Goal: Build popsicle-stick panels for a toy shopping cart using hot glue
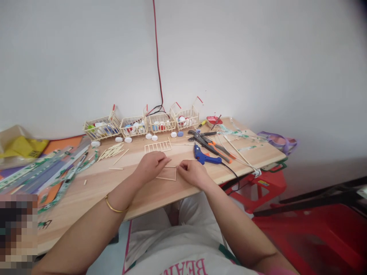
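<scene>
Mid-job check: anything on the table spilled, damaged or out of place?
Nothing looks clearly spilled or broken. Slightly odd: a short pale stub lies alone, well apart from the stick pile. The blue glue gun lies flat on the tabletop beside the pliers.

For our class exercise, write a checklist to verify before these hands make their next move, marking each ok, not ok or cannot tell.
1. Left hand and right hand at the small stick frame: ok.
2. Small stick frame lying flat on the table: looks ok.
3. Its corners firmly joined: cannot tell, too small.
4. Glue gun on a stand: not ok, it lies on the table.
5. Loose sticks available: ok, piled on the table.
</scene>
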The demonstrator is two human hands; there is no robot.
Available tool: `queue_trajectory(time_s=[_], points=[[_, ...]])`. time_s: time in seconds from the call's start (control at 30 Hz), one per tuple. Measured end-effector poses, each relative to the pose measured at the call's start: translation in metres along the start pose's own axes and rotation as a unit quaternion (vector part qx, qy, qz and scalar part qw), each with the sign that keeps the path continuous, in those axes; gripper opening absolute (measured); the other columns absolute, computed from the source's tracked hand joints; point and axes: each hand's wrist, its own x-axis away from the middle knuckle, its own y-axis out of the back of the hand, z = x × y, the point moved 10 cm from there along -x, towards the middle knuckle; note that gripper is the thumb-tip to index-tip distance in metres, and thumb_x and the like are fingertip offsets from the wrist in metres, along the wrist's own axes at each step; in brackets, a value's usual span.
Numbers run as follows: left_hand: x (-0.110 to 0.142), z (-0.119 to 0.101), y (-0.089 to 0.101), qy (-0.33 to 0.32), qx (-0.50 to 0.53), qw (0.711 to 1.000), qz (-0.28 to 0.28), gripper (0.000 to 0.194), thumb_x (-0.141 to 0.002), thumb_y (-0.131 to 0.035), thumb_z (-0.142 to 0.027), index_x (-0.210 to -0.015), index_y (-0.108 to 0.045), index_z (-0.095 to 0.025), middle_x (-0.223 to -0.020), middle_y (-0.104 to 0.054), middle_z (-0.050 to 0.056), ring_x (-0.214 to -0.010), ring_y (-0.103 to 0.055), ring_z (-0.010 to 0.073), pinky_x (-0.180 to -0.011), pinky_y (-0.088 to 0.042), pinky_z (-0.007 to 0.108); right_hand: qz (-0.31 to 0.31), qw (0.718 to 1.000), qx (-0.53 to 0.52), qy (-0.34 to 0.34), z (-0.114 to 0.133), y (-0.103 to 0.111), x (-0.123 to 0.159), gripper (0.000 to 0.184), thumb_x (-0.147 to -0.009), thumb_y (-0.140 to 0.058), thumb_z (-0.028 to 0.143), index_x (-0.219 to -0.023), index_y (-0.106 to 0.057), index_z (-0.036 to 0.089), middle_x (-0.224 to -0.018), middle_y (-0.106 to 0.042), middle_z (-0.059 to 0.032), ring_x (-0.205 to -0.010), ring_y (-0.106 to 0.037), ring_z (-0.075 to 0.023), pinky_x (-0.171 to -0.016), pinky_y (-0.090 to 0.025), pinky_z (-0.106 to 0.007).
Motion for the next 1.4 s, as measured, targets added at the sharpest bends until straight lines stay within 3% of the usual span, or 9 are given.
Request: queue_trajectory(time_s=[0.1,0.2,0.37,0.73,0.97,1.13,1.4], points=[[0.0,0.002,0.005,0.003,-0.032,0.999,-0.016,0.045,-0.091,-0.041,-0.04,-0.052,-0.045,-0.017,-0.052,-0.045,-0.001,-0.053,-0.041,0.0121,-0.055,-0.028,0.026,-0.005,1.0,0.004,0.0,-0.001,-0.001,-0.002,0.032,-0.085,-0.048,0.044,-0.073,-0.066,0.021,-0.069,-0.067,-0.0011,-0.06,-0.053,-0.0115,-0.053,-0.024,-0.024],[0.0,0.003,-0.001,-0.01,-0.042,0.999,-0.005,0.044,-0.089,-0.047,-0.041,-0.052,-0.046,-0.017,-0.052,-0.046,-0.001,-0.055,-0.042,0.0127,-0.056,-0.029,0.027,-0.012,1.0,0.004,-0.002,-0.004,-0.002,-0.004,0.034,-0.085,-0.047,0.047,-0.075,-0.067,0.022,-0.07,-0.067,-0.001,-0.06,-0.052,-0.0115,-0.053,-0.024,-0.024],[0.001,-0.002,-0.015,-0.056,-0.029,0.998,0.023,0.025,-0.088,-0.05,-0.038,-0.085,-0.062,-0.016,-0.086,-0.064,0.008,-0.082,-0.055,0.0188,-0.075,-0.04,0.032,-0.022,1.0,-0.005,0.001,-0.006,-0.004,-0.004,0.033,-0.085,-0.048,0.047,-0.076,-0.068,0.022,-0.07,-0.067,-0.0005,-0.061,-0.053,-0.0114,-0.053,-0.024,-0.024],[0.008,-0.027,-0.031,-0.115,0.027,0.984,0.137,0.057,-0.072,-0.067,-0.051,-0.117,-0.056,-0.018,-0.121,-0.06,0.011,-0.112,-0.052,0.0253,-0.096,-0.037,0.039,-0.026,1.0,-0.015,0.005,-0.006,-0.003,-0.004,0.033,-0.085,-0.047,0.047,-0.072,-0.066,0.022,-0.067,-0.066,-0.0003,-0.059,-0.053,-0.0113,-0.052,-0.024,-0.024],[0.012,-0.03,-0.04,-0.099,0.011,0.982,0.16,0.055,-0.074,-0.067,-0.045,-0.12,-0.053,-0.019,-0.121,-0.06,0.011,-0.112,-0.052,0.0261,-0.097,-0.037,0.04,-0.03,1.0,-0.003,0.002,-0.006,-0.001,-0.004,0.032,-0.085,-0.047,0.044,-0.071,-0.066,0.022,-0.067,-0.066,-0.0009,-0.059,-0.053,-0.0118,-0.053,-0.024,-0.024],[0.013,-0.019,-0.043,-0.059,0.01,0.985,0.163,0.066,-0.074,-0.067,-0.043,-0.13,-0.045,-0.017,-0.13,-0.054,0.013,-0.118,-0.049,0.0268,-0.099,-0.037,0.039,-0.027,1.0,-0.001,0.0,-0.007,-0.002,-0.005,0.032,-0.085,-0.048,0.045,-0.072,-0.066,0.022,-0.068,-0.067,-0.0012,-0.058,-0.053,-0.0116,-0.052,-0.024,-0.024],[0.013,-0.019,-0.042,-0.055,0.017,0.985,0.165,0.066,-0.074,-0.067,-0.044,-0.13,-0.046,-0.018,-0.129,-0.055,0.014,-0.117,-0.05,0.0278,-0.098,-0.038,0.042,-0.029,1.0,-0.006,0.004,-0.004,-0.001,-0.004,0.033,-0.086,-0.048,0.046,-0.073,-0.067,0.022,-0.069,-0.068,-0.001,-0.06,-0.055,-0.0119,-0.053,-0.025,-0.023]])
